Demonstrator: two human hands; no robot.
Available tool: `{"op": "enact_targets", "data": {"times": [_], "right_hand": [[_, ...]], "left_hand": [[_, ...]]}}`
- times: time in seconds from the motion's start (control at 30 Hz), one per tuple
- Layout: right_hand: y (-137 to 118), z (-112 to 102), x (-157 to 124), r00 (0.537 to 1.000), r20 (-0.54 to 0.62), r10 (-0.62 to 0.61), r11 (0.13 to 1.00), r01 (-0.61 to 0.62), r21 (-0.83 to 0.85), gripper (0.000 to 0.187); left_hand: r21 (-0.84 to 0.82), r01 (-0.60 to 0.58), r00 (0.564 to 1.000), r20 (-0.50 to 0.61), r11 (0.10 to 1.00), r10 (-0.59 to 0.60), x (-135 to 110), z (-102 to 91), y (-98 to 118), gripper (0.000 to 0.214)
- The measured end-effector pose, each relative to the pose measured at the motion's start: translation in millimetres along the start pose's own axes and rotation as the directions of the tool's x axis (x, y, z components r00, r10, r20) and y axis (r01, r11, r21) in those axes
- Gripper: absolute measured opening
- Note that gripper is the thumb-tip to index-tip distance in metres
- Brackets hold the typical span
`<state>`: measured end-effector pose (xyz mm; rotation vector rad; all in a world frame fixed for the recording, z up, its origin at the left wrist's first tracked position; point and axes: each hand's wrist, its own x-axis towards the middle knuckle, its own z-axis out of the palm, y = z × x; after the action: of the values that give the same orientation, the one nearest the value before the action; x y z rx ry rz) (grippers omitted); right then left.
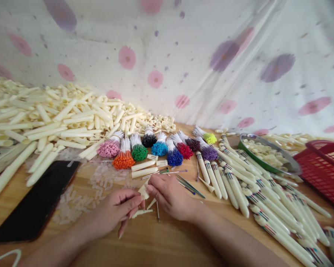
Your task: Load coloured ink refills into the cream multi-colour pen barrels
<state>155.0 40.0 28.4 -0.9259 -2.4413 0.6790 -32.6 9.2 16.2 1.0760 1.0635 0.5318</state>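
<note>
My left hand [115,208] pinches a small cream plastic pen part [144,190] between thumb and fingers. From the other side my right hand [169,194] closes on the same part, its fingertips bent over it and partly hiding it. Just under the hands, small cream plastic pieces [141,213] and a thin refill [157,211] lie on the wooden table [167,244]. Beyond the fingers are cream pen barrels [144,172] and loose refills with coloured tips. A pair of metal tweezers [191,187] rests by my right hand.
Bundles of coloured refills [139,152] stand across the middle. Cream barrels [58,115] heap up at the left, behind a black phone [36,200] and clear plastic bits [75,204]. Multicolour pens [267,204], a green-sided bowl [267,167] and a red basket [323,167] are right.
</note>
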Motion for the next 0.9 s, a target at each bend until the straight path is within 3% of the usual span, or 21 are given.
{"op": "enact_targets", "data": {"times": [0.1,0.27,0.4,0.57,0.73,0.9], "right_hand": [[0.8,1.2,-0.2,0.999,-0.001,0.05,0.999,-0.05,-0.019,0.04],[-0.8,1.5,-0.6,0.999,0.017,-0.047,0.999,0.047,-0.019,0.029],[-0.2,2.5,0.2,0.999,0.002,0.04,0.999,-0.04,-0.036,0.04],[0.7,3.7,0.5,0.999,0.011,-0.048,0.999,0.048,0.02,0.028],[-2.3,1.7,0.4,0.992,0.044,0.119,0.992,-0.121,0.025,0.04],[-4.5,0.4,0.5,1.0,0.008,0.014,1.0,-0.014,0.016,0.029]], "left_hand": [[-0.01,0.005,1.0,-0.003,1.0,-0.005,0.2,0.1,0.0,0.049],[-0.026,0.005,1.0,-0.013,1.0,-0.005,-0.8,1.2,0.8,0.047],[-0.026,0.011,1.0,-0.006,1.0,-0.011,-0.8,1.2,0.7,0.045],[-0.033,0.011,1.0,-0.005,0.999,-0.011,-0.2,-0.1,-0.6,0.046],[-0.02,-0.004,1.0,0.009,1.0,0.005,0.1,-0.6,-1.7,0.046],[-0.046,-0.004,1.0,0.013,0.999,0.005,-0.3,-0.6,-1.6,0.045]]}}
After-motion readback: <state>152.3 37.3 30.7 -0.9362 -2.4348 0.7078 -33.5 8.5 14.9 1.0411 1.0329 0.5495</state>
